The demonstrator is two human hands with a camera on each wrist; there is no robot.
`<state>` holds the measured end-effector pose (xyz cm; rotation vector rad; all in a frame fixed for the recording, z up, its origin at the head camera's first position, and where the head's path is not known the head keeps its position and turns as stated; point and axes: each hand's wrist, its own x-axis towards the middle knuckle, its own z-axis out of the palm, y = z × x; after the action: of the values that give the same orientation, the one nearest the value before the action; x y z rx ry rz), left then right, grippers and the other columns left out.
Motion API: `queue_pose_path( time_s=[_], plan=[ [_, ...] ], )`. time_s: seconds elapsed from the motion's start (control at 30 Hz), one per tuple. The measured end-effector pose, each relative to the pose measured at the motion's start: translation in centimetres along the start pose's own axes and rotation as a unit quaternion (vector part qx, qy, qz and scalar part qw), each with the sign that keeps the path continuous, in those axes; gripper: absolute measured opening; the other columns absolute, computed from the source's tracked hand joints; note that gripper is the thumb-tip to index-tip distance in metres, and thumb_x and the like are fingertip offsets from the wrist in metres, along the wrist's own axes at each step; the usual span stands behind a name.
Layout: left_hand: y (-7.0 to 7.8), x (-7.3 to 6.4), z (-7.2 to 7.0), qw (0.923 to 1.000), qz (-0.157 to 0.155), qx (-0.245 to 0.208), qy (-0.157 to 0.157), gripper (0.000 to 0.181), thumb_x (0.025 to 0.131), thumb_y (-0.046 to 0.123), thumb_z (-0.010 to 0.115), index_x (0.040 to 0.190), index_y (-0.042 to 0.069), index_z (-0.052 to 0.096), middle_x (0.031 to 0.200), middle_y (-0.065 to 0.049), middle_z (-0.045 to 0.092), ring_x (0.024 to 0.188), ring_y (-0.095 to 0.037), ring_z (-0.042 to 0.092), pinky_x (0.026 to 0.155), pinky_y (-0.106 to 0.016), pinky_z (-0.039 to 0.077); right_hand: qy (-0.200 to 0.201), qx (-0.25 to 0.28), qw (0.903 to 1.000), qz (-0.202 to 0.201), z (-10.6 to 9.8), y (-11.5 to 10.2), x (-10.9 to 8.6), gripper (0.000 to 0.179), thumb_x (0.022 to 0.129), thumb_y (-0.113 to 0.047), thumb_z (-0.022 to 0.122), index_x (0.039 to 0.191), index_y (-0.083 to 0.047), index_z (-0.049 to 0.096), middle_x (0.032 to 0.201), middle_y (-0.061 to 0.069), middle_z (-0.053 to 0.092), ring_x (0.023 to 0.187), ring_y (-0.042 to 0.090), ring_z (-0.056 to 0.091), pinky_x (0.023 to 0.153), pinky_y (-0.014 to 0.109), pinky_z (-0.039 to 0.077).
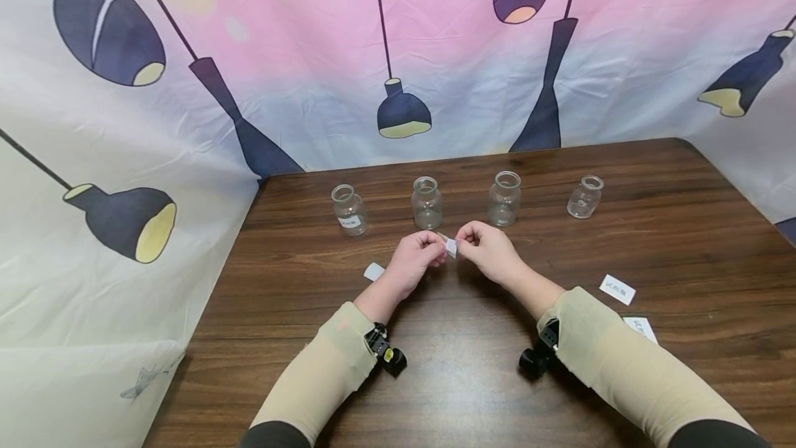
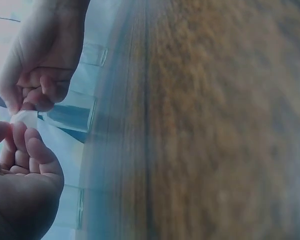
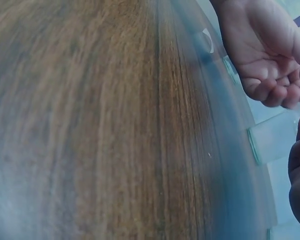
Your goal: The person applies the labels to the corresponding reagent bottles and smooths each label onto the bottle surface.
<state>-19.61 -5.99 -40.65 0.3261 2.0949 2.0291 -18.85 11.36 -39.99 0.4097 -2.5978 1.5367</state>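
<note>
A small white label (image 1: 451,247) is held up between the two hands over the middle of the table. My left hand (image 1: 418,259) pinches its left side between thumb and forefinger. At its right edge, my right hand (image 1: 488,251) pinches with thumb and forefinger. The left wrist view shows the white label (image 2: 26,119) bridging both sets of fingertips, the other fingers curled. Just behind the hands stand two plain glass jars (image 1: 427,204) (image 1: 504,200). To their left, another glass jar (image 1: 348,207) bears a white label with dark lettering.
A smaller glass jar (image 1: 585,198) stands at the back right. One white slip (image 1: 374,272) lies beside my left wrist. On the right lie a printed label (image 1: 618,290) and another printed paper (image 1: 640,328), partly covered by my right sleeve. A patterned cloth (image 1: 336,123) hangs behind the table.
</note>
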Motion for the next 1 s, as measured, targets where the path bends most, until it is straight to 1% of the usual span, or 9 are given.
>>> queue_pose_path(
  time_s=[0.1, 0.27, 0.4, 0.6, 0.67, 0.73, 0.87, 0.9, 1.0],
  plan=[
    [0.0, -0.1, -0.3, 0.9998, 0.0, 0.01, 0.015, 0.007, 0.087, -0.001, 0.055, 0.082, -0.005, 0.059, 0.066, 0.001, 0.058, 0.064, -0.01, 0.056, 0.06, -0.023, 0.046, 0.006, 0.024, 0.9994, 0.022, -0.1, 0.2, 0.1, 0.004, 0.083, -0.008, 0.06, 0.083, -0.004, 0.061, 0.07, 0.0, 0.057, 0.067, 0.014, 0.052, 0.06, 0.026, 0.041],
    [-0.2, -0.3, -1.0, 0.9994, -0.006, 0.018, 0.029, 0.007, 0.086, -0.001, 0.054, 0.081, -0.004, 0.059, 0.065, -0.001, 0.058, 0.063, -0.011, 0.058, 0.06, -0.024, 0.046, 0.003, 0.042, 0.9982, 0.044, -0.4, 0.3, 0.1, 0.006, 0.084, -0.009, 0.059, 0.084, -0.003, 0.061, 0.068, 0.0, 0.056, 0.064, 0.015, 0.052, 0.056, 0.026, 0.041],
    [-0.1, -0.2, -1.6, 0.999, -0.001, 0.027, 0.035, 0.007, 0.084, -0.001, 0.055, 0.08, -0.003, 0.059, 0.065, -0.001, 0.059, 0.062, -0.012, 0.057, 0.059, -0.025, 0.046, 0.008, 0.041, 0.998, 0.049, -0.7, 0.5, 0.1, 0.008, 0.083, -0.009, 0.058, 0.085, -0.002, 0.061, 0.067, 0.0, 0.056, 0.062, 0.015, 0.052, 0.054, 0.025, 0.041],
    [-0.1, -0.4, -2.6, 0.9977, 0.001, 0.04, 0.054, 0.006, 0.082, -0.004, 0.055, 0.078, -0.003, 0.059, 0.064, -0.002, 0.058, 0.062, -0.013, 0.056, 0.059, -0.025, 0.044, 0.022, 0.04, 0.9979, 0.047, -1.2, 0.9, 0.3, 0.008, 0.082, -0.009, 0.057, 0.084, -0.002, 0.06, 0.068, 0.0, 0.057, 0.064, 0.016, 0.053, 0.057, 0.025, 0.041],
    [0.2, -0.7, -2.9, 0.9971, 0.002, 0.052, 0.056, 0.006, 0.082, -0.004, 0.055, 0.078, -0.004, 0.059, 0.063, -0.002, 0.058, 0.061, -0.012, 0.055, 0.059, -0.026, 0.043, 0.025, 0.04, 0.9977, 0.048, -1.2, 1.1, 0.3, 0.008, 0.082, -0.008, 0.057, 0.084, -0.001, 0.06, 0.068, 0.0, 0.057, 0.064, 0.016, 0.053, 0.058, 0.025, 0.041],
    [0.0, -0.8, -3.2, 0.9966, 0.002, 0.058, 0.057, 0.006, 0.081, -0.005, 0.055, 0.077, -0.004, 0.058, 0.063, -0.002, 0.057, 0.061, -0.014, 0.053, 0.058, -0.026, 0.042, 0.03, 0.038, 0.9976, 0.049, -1.3, 1.4, 0.2, 0.007, 0.081, -0.007, 0.057, 0.083, -0.002, 0.06, 0.068, 0.0, 0.057, 0.064, 0.016, 0.052, 0.057, 0.024, 0.041],
    [0.1, -1.0, -3.8, 0.9949, -0.002, 0.083, 0.057, 0.007, 0.08, -0.003, 0.054, 0.075, 0.0, 0.058, 0.062, -0.002, 0.055, 0.06, -0.015, 0.051, 0.053, -0.026, 0.039, 0.035, 0.038, 0.9971, 0.055, -1.5, 1.7, 0.3, 0.007, 0.081, -0.007, 0.057, 0.084, -0.002, 0.06, 0.068, 0.001, 0.057, 0.063, 0.016, 0.052, 0.057, 0.024, 0.041],
    [-0.3, -0.8, -4.0, 0.9944, -0.001, 0.087, 0.06, 0.008, 0.08, -0.002, 0.054, 0.074, 0.001, 0.058, 0.062, -0.001, 0.055, 0.06, -0.016, 0.05, 0.052, -0.026, 0.039, 0.036, 0.036, 0.997, 0.057, -1.6, 1.7, 0.3, 0.006, 0.081, -0.007, 0.057, 0.083, -0.002, 0.06, 0.068, 0.0, 0.057, 0.063, 0.016, 0.052, 0.056, 0.024, 0.041],
    [-0.2, -1.0, -4.5, 0.9924, -0.002, 0.106, 0.062, 0.007, 0.08, 0.0, 0.054, 0.075, 0.002, 0.059, 0.062, -0.001, 0.055, 0.06, -0.014, 0.05, 0.052, -0.026, 0.039, 0.036, 0.033, 0.9969, 0.061, -1.7, 1.8, 0.4, 0.008, 0.081, -0.008, 0.057, 0.084, -0.002, 0.06, 0.067, 0.0, 0.057, 0.063, 0.015, 0.052, 0.056, 0.024, 0.04]
  ],
)
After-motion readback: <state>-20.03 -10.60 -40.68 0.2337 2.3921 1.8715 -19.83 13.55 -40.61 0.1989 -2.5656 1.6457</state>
